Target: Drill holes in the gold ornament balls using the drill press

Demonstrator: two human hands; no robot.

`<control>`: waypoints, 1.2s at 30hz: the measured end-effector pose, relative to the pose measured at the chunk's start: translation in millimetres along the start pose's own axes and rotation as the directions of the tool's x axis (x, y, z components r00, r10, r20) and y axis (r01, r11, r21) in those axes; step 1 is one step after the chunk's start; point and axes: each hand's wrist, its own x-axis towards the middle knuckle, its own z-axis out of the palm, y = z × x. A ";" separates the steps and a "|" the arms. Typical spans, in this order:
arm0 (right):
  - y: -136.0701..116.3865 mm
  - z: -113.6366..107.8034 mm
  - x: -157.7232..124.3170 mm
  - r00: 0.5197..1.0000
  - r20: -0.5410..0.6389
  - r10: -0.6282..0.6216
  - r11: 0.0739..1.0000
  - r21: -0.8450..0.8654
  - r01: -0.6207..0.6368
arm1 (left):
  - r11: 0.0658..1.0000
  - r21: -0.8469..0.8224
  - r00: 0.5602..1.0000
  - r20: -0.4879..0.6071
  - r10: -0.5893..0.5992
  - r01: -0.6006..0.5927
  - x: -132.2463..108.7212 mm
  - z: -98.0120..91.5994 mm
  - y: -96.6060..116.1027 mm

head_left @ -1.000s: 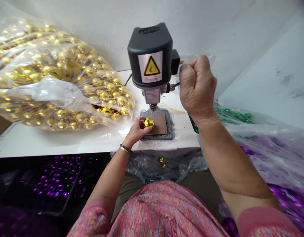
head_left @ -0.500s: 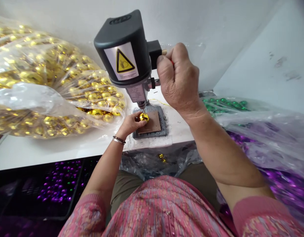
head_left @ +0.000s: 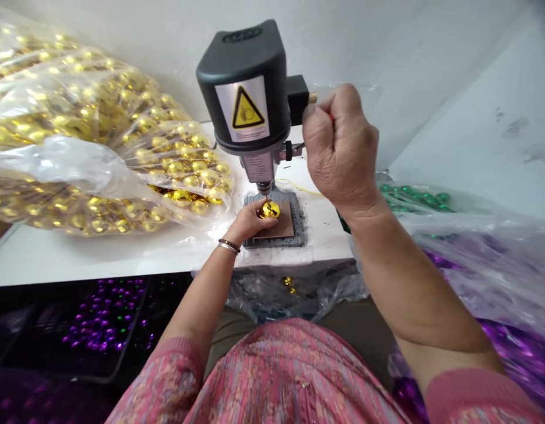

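Note:
A shiny gold ball (head_left: pixel 269 210) is pinched between the thumb and fingers of my left hand (head_left: pixel 251 221). It rests over a brown board (head_left: pixel 283 225) on the grey base (head_left: pixel 299 221) of a small drill press (head_left: pixel 243 88). Directly above the ball is the chuck (head_left: pixel 264 188); its thin bit reaches the ball's top, but I cannot tell how deep it goes. My right hand (head_left: pixel 340 147) is closed around the drill press's feed handle at the right side of the black motor housing. Most of the handle is hidden inside the fist, with a bit of red showing.
Clear bags of gold balls (head_left: pixel 166 171) crowd the white table (head_left: pixel 42 259) on the left. To the right are bagged green balls (head_left: pixel 413 194) and purple ones (head_left: pixel 515 347). Dark crumbs surround the base. Two gold balls (head_left: pixel 288 284) lie in plastic below the table edge.
My view has swung slightly left, so everything sits further right. My right hand is a little lower beside the motor housing. My left hand still holds the gold ball under the bit.

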 end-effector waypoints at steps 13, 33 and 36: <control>26.1 -3.5 -40.2 0.992 0.052 -0.119 0.983 -0.135 0.125 | 0.997 -0.067 0.999 0.020 -0.043 0.044 -2.4 3.7 3.3; 62.2 23.8 -71.9 0.956 -0.147 -0.254 0.960 -0.158 0.230 | 0.997 -0.065 1.000 0.014 -0.028 0.029 -7.2 4.5 7.6; 63.3 27.0 -73.1 0.942 -0.196 -0.273 0.958 -0.150 0.246 | 0.999 -0.045 1.000 0.000 -0.022 0.022 -7.9 4.3 7.5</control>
